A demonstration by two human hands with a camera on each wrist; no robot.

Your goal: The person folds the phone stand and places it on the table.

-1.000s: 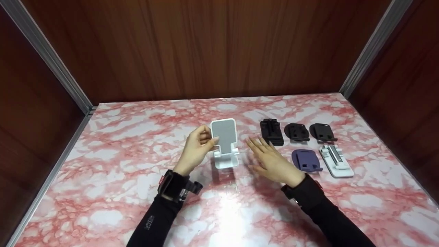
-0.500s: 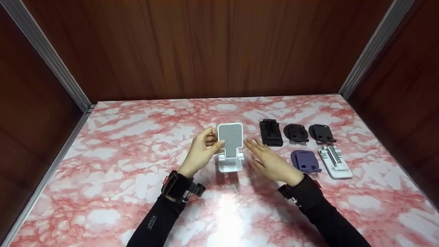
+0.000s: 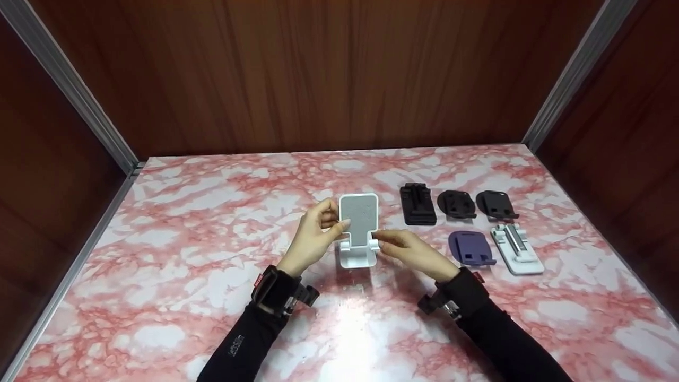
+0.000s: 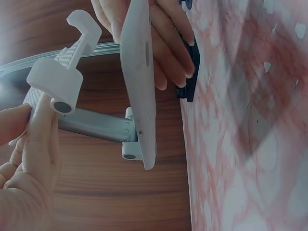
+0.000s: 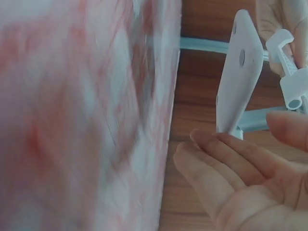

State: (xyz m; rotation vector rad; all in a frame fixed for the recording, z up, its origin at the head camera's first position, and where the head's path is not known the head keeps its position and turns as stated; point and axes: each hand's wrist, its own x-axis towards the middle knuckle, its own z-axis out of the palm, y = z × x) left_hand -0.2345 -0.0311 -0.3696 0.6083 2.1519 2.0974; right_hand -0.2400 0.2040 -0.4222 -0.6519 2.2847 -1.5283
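A white folding phone stand (image 3: 359,212) with a grey pad is held unfolded over the table. My left hand (image 3: 313,233) pinches the left edge of its upper plate, thumb on the front. In the left wrist view the base plate (image 4: 139,86) hangs apart from the tabletop, joined by a silver arm (image 4: 94,126). My right hand (image 3: 414,252) is at the stand's right side, its fingertips right by the hook. The right wrist view shows the right fingers (image 5: 231,161) extended and loosely bent, fingertips at the edge of the base.
To the right on the pink marbled table (image 3: 212,254) lie a black folded stand (image 3: 418,204), two dark round-backed stands (image 3: 456,204) (image 3: 496,204), a purple stand (image 3: 471,248) and another white folded stand (image 3: 517,249). Brown wooden panels (image 3: 318,79) enclose the back and sides.
My left hand has brought the phone stand to the right and slightly nearer. My right hand's fingers, spread apart from the stand before, have come in to its right side.
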